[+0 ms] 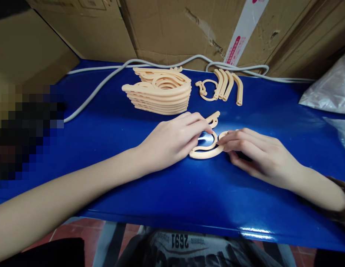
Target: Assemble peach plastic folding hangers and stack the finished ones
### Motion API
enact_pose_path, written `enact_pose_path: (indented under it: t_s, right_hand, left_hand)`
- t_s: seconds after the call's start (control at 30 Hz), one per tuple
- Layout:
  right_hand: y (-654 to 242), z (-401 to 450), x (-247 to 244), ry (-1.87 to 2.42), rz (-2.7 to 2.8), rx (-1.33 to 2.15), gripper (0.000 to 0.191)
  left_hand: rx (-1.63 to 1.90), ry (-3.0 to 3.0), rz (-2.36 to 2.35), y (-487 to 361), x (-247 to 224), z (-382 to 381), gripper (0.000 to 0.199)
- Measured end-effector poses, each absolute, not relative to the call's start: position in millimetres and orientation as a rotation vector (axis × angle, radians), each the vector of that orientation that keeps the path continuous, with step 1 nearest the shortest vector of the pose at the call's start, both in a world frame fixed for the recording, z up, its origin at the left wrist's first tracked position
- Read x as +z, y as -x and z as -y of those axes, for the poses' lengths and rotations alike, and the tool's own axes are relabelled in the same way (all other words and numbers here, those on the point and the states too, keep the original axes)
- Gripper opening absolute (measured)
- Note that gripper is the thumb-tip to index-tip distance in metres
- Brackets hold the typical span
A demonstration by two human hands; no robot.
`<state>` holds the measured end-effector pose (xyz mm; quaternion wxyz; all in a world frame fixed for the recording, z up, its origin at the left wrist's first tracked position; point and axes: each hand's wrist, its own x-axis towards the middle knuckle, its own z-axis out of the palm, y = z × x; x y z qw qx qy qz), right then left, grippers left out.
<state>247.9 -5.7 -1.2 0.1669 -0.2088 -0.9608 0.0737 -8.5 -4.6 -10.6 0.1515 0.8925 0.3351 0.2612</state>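
On the blue table lies a beige plastic folding hanger (pixel 207 153), made of curved arms around a rounded middle piece. My left hand (pixel 179 136) grips its left side, fingers bent over the upper edge and thumb low. At its right end, my right hand (pixel 255 154) pinches the curved part between thumb and fingers. Parts of the hanger are hidden under the fingers of both hands. Behind my left hand stands a neat stack of matching beige hangers (pixel 161 97). Several loose curved arms (pixel 228 86) and a ring-shaped hook piece (pixel 208 98) lie further back, right of the stack.
A white cable (pixel 105 79) runs along the back of the table (pixel 150 200). Behind it stand cardboard boxes (pixel 172 33), one with a white tape strip (pixel 241 37). Clear plastic bags (pixel 329 87) sit at the far right. The left edge is blurred out.
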Motion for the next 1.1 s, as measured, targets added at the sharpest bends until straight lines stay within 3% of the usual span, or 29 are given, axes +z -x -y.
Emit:
enact_pose_path:
  t_s: [0.17,0.47,1.1]
  right_hand:
    - [-247.4,4.3,-1.1,0.629,2.708,0.266,0.019]
    - [-244.7,4.4,1.9,0.768,2.681,-0.057,0.004]
    - [-246.2,2.0,-0.1,0.905,2.674,0.028,0.034]
  left_hand:
    - [0.737,-2.585,-0.915,10.0,-12.7,1.0,0.036]
    - [0.711,-2.666,-0.937,10.0,-17.1,-2.9,0.034]
    - [0.659,-2.726,-0.887,8.0,-12.8,-1.1,0.048]
